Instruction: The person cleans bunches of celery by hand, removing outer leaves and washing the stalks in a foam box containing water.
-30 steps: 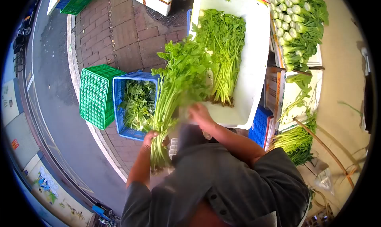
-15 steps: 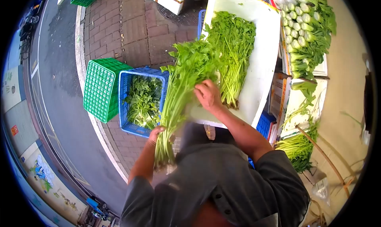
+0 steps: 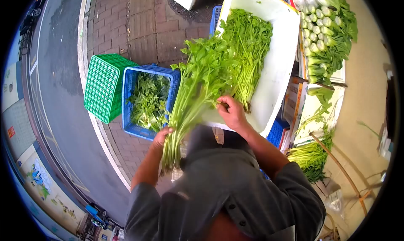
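A large bunch of celery (image 3: 185, 108) slants across in front of my body, its leafy tops over the white foam box (image 3: 281, 68) and its root ends near my shirt. My left hand (image 3: 162, 136) is closed around the lower stalks. At the bunch's right side, my right hand (image 3: 233, 113) has its fingers curled and pinched on a thin celery stalk, partly hidden by the fingertips. More celery (image 3: 248, 51) lies inside the foam box, leaves toward the far end.
Left of the bunch, a blue crate (image 3: 126, 102) holds loose green trimmings (image 3: 148, 100). Beside it stands a green crate (image 3: 101, 89), near the kerb and road. Bok choy (image 3: 322, 34) is stacked at the right, with thin greens (image 3: 311, 159) lower down.
My right hand has moved down and right, away from the leaves, and a stalk now stretches out toward it. My left hand keeps its hold on the bunch.
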Tool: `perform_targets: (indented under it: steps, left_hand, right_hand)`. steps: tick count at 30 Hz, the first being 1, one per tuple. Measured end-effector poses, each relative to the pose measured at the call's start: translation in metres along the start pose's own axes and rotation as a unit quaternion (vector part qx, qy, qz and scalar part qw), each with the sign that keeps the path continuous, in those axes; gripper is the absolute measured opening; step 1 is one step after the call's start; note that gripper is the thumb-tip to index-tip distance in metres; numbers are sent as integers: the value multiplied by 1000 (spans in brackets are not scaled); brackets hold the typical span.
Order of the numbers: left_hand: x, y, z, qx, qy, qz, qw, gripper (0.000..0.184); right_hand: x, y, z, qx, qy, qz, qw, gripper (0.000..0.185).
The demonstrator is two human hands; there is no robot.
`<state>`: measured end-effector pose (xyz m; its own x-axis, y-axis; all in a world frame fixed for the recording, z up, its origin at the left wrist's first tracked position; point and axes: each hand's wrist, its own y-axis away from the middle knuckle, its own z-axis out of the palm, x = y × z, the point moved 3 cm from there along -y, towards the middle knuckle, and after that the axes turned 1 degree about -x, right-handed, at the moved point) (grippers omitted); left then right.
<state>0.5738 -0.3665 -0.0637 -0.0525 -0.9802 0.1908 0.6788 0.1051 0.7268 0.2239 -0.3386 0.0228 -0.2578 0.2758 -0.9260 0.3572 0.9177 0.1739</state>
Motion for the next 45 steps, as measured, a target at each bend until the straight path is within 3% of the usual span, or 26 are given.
perform_targets:
  steps: [1, 2, 5, 6, 9, 11, 13, 15, 19, 22, 25, 26, 29, 30, 33, 34, 37, 39, 45]
  left_hand:
    - [3, 2, 6, 11, -17, 4, 1000, 68]
    - [6, 3, 12, 22, -35, 10, 999, 68]
    - [12, 3, 27, 13, -35, 7, 999, 65]
    - [14, 2, 24, 8, -22, -1, 1000, 63]
    - [14, 8, 27, 25, -19, -14, 999, 61]
    - [-1, -4, 4, 47, -33, 3, 998, 67]
    - [4, -3, 16, 49, -15, 1, 999, 64]
    - [17, 3, 34, 24, 4, -5, 1000, 55]
    - [3, -5, 18, 33, -52, 3, 998, 73]
    - [1, -7, 11, 29, -57, 7, 998, 75]
    - [4, -6, 18, -20, -23, 6, 1000, 78]
    - [4, -3, 23, -33, 10, 4, 999, 78]
    - [1, -7, 22, -83, 52, 6, 995, 81]
    - [3, -5, 28, -101, 58, 7, 993, 83]
    - [17, -1, 44, -8, -35, -6, 999, 81]
    - [25, 6, 62, 49, -93, 13, 994, 72]
    - [17, -3, 48, 31, -79, 17, 996, 67]
    - [20, -7, 46, 11, -64, 16, 998, 66]
    - [13, -9, 31, 3, -53, 4, 999, 66]
  right_hand:
    - [-11, 2, -3, -1, -28, -8, 1000, 25]
    - [-18, -1, -8, -47, 14, 64, 997, 31]
    - [12, -12, -3, -9, 281, -71, 957, 32]
    - [-4, -13, -9, 43, 265, -70, 961, 33]
    - [-28, -8, -9, 42, 196, -83, 976, 25]
    - [5, -1, 20, -22, 52, 22, 998, 17]
    - [21, 1, 49, -102, -127, 182, 970, 20]
    - [23, -3, 62, -94, -78, 240, 963, 32]
    - [25, -3, 75, -24, -73, 292, 953, 50]
    - [25, 7, 68, -21, -3, 233, 972, 27]
    - [-22, 13, 65, 20, -32, 37, 999, 24]
    - [-46, 7, 65, -17, -35, 22, 999, 15]
    - [-77, -20, 84, -20, 35, -67, 997, 14]
    - [-71, -24, 91, -70, 90, -49, 992, 15]
    - [-70, -12, 79, 21, 31, -167, 985, 18]
    - [-58, -3, 74, 2, 37, -114, 993, 17]
    - [10, 20, 59, -22, 34, 27, 999, 18]
    - [9, 12, 49, 30, 62, -10, 998, 23]
    - [-23, -26, 46, -142, 309, -63, 938, 20]
